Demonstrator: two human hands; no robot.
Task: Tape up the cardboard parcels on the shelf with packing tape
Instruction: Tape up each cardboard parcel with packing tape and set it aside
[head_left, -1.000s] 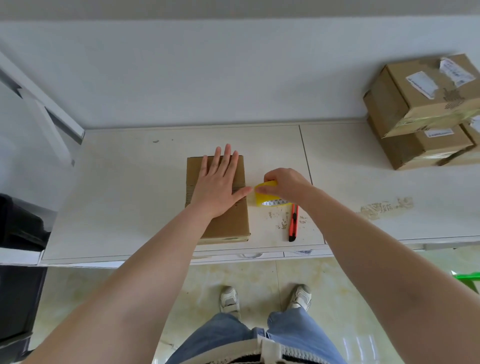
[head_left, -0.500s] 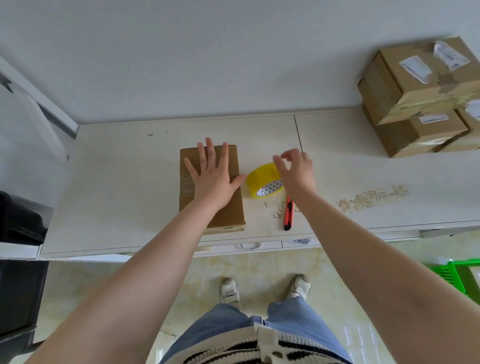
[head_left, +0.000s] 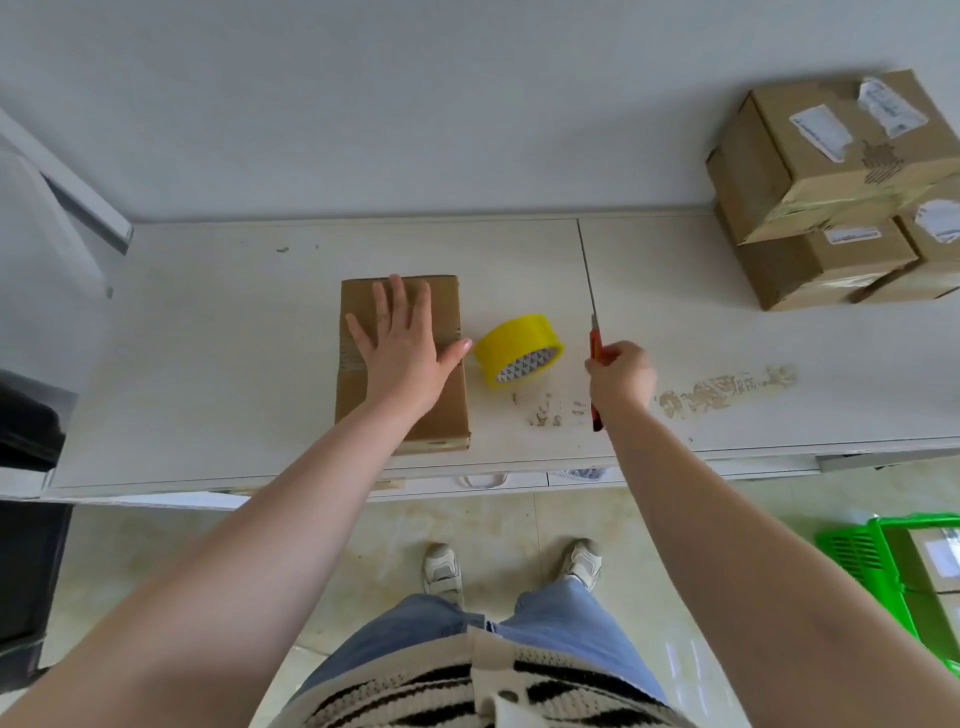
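Observation:
A flat cardboard parcel (head_left: 447, 415) lies on the white shelf top (head_left: 208, 364), with a strip of clear tape across its middle. My left hand (head_left: 408, 348) presses flat on it, fingers spread. A yellow roll of packing tape (head_left: 519, 347) rests tilted on the shelf just right of the parcel, still joined to it by the tape strip near my left thumb. My right hand (head_left: 621, 376) is closed around a red utility knife (head_left: 595, 343), blade end pointing away from me, to the right of the roll.
A stack of taped cardboard boxes (head_left: 841, 192) with labels stands at the back right. Torn tape residue (head_left: 727, 389) marks the shelf right of my hand. A green basket (head_left: 904, 566) sits on the floor at the right, dark equipment (head_left: 26, 431) at the left.
My right hand let go of the yellow tape roll, moved right and picked up the red knife. The roll now lies tilted beside the parcel. My left hand stays on the parcel.

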